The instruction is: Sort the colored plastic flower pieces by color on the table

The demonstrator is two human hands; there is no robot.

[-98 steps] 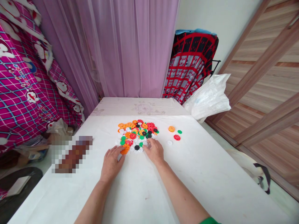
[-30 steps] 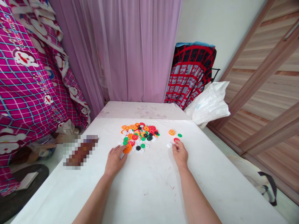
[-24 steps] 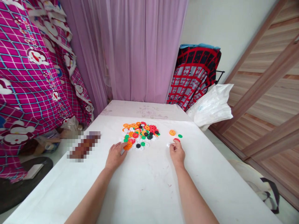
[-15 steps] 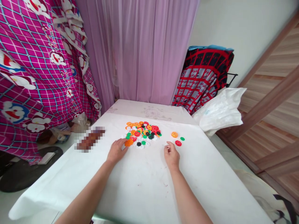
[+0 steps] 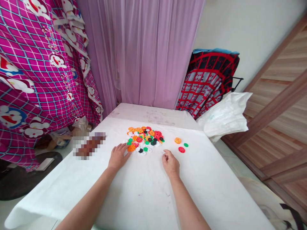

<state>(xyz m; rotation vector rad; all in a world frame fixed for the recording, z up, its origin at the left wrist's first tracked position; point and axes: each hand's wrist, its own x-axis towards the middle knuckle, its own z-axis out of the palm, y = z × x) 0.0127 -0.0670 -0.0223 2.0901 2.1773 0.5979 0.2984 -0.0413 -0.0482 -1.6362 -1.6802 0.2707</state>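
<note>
A mixed pile of small flower-shaped plastic discs (image 5: 145,139) in orange, red, white, green and black lies on the white-covered table. At its left edge rests my left hand (image 5: 118,156), fingers stretched out, touching or nearly touching an orange disc (image 5: 131,148). My right hand (image 5: 171,163) is right of the pile and in front of it, its fingers curled inward. Whether anything is inside that curl is hidden. Farther right, apart from the pile, lie an orange disc (image 5: 177,140), a green disc (image 5: 186,145) and a red disc (image 5: 181,149).
A pixel-blurred brown shape (image 5: 90,146) lies on the table's left part. A white plastic bag (image 5: 226,115) stands at the right back edge. Purple curtains (image 5: 153,54) hang behind, and a pink patterned cloth (image 5: 43,70) hangs at the left.
My right hand has moved left, toward the pile, and away from the three separate discs. My left hand stays beside the pile. The whole view has shifted slightly.
</note>
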